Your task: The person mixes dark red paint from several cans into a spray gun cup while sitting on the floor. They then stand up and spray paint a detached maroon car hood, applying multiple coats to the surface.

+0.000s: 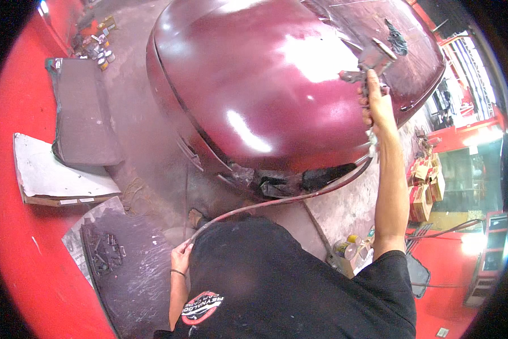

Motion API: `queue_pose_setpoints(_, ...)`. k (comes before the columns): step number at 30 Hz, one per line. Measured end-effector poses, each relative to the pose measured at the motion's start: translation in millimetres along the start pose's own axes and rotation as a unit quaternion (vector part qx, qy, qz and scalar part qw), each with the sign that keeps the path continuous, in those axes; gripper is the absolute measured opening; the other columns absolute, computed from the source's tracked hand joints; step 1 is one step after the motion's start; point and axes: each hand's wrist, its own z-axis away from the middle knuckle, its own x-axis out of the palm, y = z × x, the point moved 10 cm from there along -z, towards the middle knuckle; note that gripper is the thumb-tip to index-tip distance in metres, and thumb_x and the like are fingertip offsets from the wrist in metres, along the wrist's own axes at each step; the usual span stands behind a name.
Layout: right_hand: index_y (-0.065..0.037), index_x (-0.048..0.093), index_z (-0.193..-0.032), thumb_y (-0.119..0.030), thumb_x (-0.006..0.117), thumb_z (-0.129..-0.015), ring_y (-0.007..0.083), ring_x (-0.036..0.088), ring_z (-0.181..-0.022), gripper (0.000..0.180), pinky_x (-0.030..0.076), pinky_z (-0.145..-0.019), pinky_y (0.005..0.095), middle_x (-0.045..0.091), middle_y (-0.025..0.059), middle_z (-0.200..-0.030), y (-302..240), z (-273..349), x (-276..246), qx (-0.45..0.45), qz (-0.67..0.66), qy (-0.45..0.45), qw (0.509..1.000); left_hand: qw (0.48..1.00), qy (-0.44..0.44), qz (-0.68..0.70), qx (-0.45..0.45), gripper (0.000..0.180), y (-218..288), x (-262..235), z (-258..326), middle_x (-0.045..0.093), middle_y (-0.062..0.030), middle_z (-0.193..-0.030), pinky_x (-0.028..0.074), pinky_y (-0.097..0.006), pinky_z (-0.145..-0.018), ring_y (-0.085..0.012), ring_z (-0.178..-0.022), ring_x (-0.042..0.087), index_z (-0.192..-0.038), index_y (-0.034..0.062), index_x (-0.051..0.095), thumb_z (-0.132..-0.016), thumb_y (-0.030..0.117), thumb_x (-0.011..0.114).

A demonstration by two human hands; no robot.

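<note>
My right hand (376,103) is stretched far forward and wrapped round the handle of a spray gun (372,61) with a cup on top. The gun is over the right part of a glossy dark red car hood (237,85). From its handle a reddish air hose (288,199) hangs in a curve across the front of the car and back toward my body. Low on the left, my left hand (181,257) is closed on the hose beside my black shirt. Whether the trigger is pulled I cannot tell.
A dark cloth (396,38) lies on the car beyond the gun. At the left are a dark panel (84,113), a white board (62,166) and a purplish sheet (135,260). Cans (104,57) stand at the far left wall; cardboard boxes (426,183) and more cans (350,247) are on the right.
</note>
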Motion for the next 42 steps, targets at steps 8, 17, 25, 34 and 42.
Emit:
queue_pose_setpoints(8, -0.010, 0.062, -0.088, -0.078, 0.062, -0.086, 0.0063, 0.033, -0.038, 0.068, 0.023, -0.036, 0.0259, 0.047, -0.0043, -0.060, 41, -158, -137, 0.012, -0.039, 0.101, 0.994, 0.998, -0.067, -0.002, 0.009, 0.034, 121, 109, 28, 0.075, -0.0041, -0.108, 0.051, -0.029, -0.091, -0.0109, -0.099, 0.065, -0.126, 0.0026, 0.071, -0.096, 0.017, 0.070)
queue_pose_setpoints(17, 0.012, 0.071, -0.111, -0.084, 0.054, -0.084, 0.0367, 0.066, -0.113, 0.101, 0.049, -0.094, 0.0425, 0.070, 0.0316, -0.108, 33, -217, -207, -0.086, 0.184, 0.233, 0.951, 0.991, -0.106, -0.075, 0.022, 0.036, 142, 169, 38, 0.077, -0.0110, -0.112, 0.051, -0.031, -0.093, -0.0140, -0.103, 0.067, -0.128, 0.0050, 0.071, -0.095, 0.019, 0.071)
queue_pose_setpoints(25, -0.006, 0.066, -0.086, -0.072, 0.064, -0.088, 0.0091, 0.046, -0.046, 0.067, 0.033, -0.040, 0.0274, 0.053, -0.0002, -0.062, 12, -48, -17, -0.125, 0.088, 0.025, 0.988, 0.989, -0.041, -0.122, -0.070, 0.036, 24, 79, 44, 0.075, -0.0122, -0.105, 0.053, -0.034, -0.090, -0.0200, -0.096, 0.070, -0.126, 0.0062, 0.072, -0.094, 0.022, 0.071)
queue_pose_setpoints(34, 0.003, 0.074, -0.109, -0.058, 0.062, -0.097, 0.0316, 0.073, -0.097, 0.064, 0.052, -0.089, 0.0442, 0.074, 0.0261, -0.098, 13, 180, 173, -0.122, 0.043, -0.282, 0.951, 0.949, -0.020, -0.302, -0.085, 0.037, -99, -27, 102, 0.070, -0.0202, -0.112, 0.051, -0.043, -0.096, -0.0359, -0.110, 0.066, -0.122, 0.0120, 0.073, -0.088, 0.027, 0.075)
queue_pose_setpoints(42, 0.000, 0.074, -0.112, -0.054, 0.060, -0.099, 0.0346, 0.072, -0.098, 0.057, 0.053, -0.089, 0.0435, 0.074, 0.0247, -0.101, 33, 192, 129, -0.115, 0.067, -0.274, 0.953, 0.941, 0.016, -0.339, 0.004, 0.031, -64, -26, 80, 0.071, -0.0180, -0.106, 0.052, -0.044, -0.094, -0.0361, -0.104, 0.067, -0.116, 0.0138, 0.076, -0.087, 0.025, 0.073)
